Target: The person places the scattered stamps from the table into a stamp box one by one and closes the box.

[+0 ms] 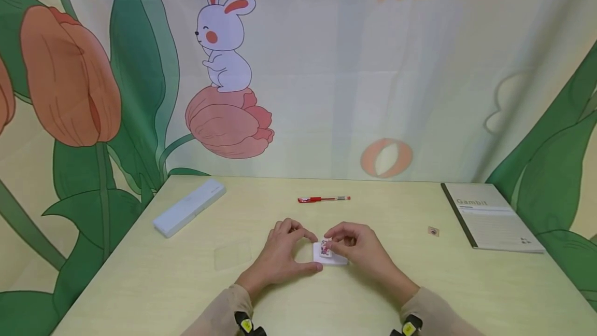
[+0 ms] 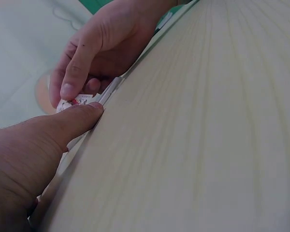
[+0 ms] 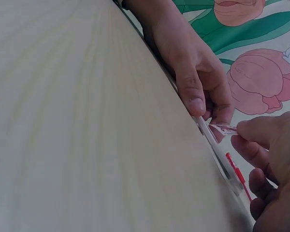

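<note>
Right hand (image 1: 361, 247) pinches a card (image 1: 325, 249) at a white block (image 1: 337, 261)

The block lies flat on the bench (image 1: 471, 287), about midway between its left and right edges and well in from the far edge. The left hand (image 1: 282, 254) spans the block's left end, thumb at the near side and forefinger at the far side, clamped on it. The right hand has thumb and forefinger together on the small card, which shows a red and dark print. The card is tilted above the block's left half, between the two hands; whether its lower edge touches the block I cannot tell.

Left of the left hand a clear sheet (image 1: 232, 254) lies on the bench, toward the left edge. A pale case (image 1: 189, 208) lies slantwise at the far left corner. A red pen (image 1: 324, 199) lies near the middle of the far edge, roughly parallel to it. At the far right corner is a notebook (image 1: 494, 222), its dark spine facing left and "Gambit" on the cover. Just left of the notebook lies a small square piece (image 1: 433, 231) with a dark spot. A curtain (image 1: 354, 66) with a printed rabbit and tulips hangs behind the far edge.
</note>
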`<state>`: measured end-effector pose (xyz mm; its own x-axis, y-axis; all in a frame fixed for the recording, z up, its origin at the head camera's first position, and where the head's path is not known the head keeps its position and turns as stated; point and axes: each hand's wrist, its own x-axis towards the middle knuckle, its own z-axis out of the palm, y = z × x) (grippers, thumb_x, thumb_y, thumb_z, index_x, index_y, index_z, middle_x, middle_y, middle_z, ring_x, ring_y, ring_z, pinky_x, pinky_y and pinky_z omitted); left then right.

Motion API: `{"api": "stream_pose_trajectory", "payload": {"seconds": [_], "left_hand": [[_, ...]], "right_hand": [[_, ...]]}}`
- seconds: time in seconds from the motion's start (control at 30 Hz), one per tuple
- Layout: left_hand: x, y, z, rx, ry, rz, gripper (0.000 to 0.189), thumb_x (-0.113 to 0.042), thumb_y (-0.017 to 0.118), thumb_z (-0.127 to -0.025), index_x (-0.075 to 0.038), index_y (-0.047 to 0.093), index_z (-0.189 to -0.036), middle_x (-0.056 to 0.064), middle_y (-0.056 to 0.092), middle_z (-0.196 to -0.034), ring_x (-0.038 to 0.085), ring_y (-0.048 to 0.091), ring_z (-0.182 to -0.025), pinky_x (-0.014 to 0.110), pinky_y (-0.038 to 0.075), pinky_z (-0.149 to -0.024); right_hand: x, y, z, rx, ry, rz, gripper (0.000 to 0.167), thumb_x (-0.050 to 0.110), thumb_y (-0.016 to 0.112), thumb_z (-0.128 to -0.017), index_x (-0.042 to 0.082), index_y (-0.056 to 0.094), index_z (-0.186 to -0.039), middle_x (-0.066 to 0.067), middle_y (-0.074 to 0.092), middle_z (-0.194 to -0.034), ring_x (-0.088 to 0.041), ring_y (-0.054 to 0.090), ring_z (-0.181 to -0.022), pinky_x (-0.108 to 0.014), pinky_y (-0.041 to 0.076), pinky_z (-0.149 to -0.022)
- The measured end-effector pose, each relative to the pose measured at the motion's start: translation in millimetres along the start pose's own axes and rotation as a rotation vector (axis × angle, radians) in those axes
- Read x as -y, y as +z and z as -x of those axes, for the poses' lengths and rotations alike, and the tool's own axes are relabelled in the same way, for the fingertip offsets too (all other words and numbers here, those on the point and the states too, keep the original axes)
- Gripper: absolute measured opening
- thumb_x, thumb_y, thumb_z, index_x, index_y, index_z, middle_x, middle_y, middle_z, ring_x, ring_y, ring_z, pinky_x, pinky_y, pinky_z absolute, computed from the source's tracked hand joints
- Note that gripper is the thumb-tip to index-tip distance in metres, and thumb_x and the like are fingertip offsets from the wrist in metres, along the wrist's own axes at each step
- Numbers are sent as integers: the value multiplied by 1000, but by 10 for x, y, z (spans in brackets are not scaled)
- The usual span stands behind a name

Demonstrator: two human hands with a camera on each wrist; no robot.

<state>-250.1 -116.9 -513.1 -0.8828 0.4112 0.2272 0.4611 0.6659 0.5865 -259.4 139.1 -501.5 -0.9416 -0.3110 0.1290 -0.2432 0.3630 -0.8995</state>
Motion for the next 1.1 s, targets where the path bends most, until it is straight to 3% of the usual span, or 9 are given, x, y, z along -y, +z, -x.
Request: {"api": "stream_pose_trajectory", "payload": {"seconds": [0.37,0.77,1.1], "left_hand": [[3,6,-5,-1,-5,-4,53,-62,93,-84,-33,77,-126,-3,53,-125,19,43,-121,50,37,-106],[5,3,-3,4,-2,-4,52,-63,92,-85,-33,77,-125,-2,53,-126,20,44,-121,50,37,-106],[13,10,-2,2,1,-6,50,-61,92,-85,-34,77,-125,-3,54,-126,19,44,-122,50,38,-108]], "right_hand": [[22,97,-7,-37,-63,215,21,11,90,-94,28,83,-105,14,71,-85,-17,55,-83,-28,43,-75],[7,132,-8,-57,-140,384,17,14,93,-90,24,87,-102,14,64,-88,-15,50,-92,-32,43,-82],[39,105,-9,-13,-110,372,15,15,90,-94,23,88,-107,14,65,-91,-16,50,-92,-32,43,-81]]}}
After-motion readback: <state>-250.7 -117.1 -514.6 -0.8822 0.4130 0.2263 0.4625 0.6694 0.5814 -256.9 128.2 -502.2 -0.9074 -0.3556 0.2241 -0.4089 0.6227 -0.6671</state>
